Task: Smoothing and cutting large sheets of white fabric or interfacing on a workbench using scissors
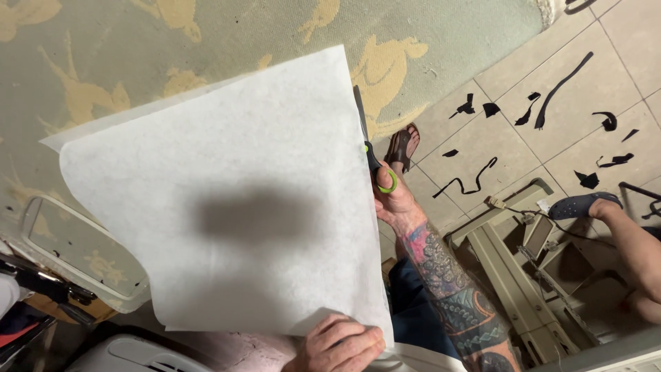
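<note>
At far left, below the sheet's lower left edge, a grey framed panel (pixel 82 251) and some dark tools (pixel 48 286) are half covered and hard to identify. Filling the middle, a large white sheet (pixel 220 200) of thin paper or interfacing is held up above a green rug with yellow figures (pixel 206 41); a soft dark shadow lies across it. At the sheet's bottom edge the left hand (pixel 337 344) pinches it, fingers curled together on the corner, thumb hidden behind. Along the sheet's right edge the right hand (pixel 392 200) grips green-handled scissors (pixel 372 151), fingers closed through the loops; the blades run up that edge, and I cannot tell whether they are parted. The work looks like trimming that edge, judged mid-cut; going on would call for keeping the sheet taut and the blades on line. Further right, black scraps (pixel 551 96) litter the tiled floor (pixel 496 138), and another person's blue-shod foot (pixel 582 204) is cut off at the right edge.
</note>
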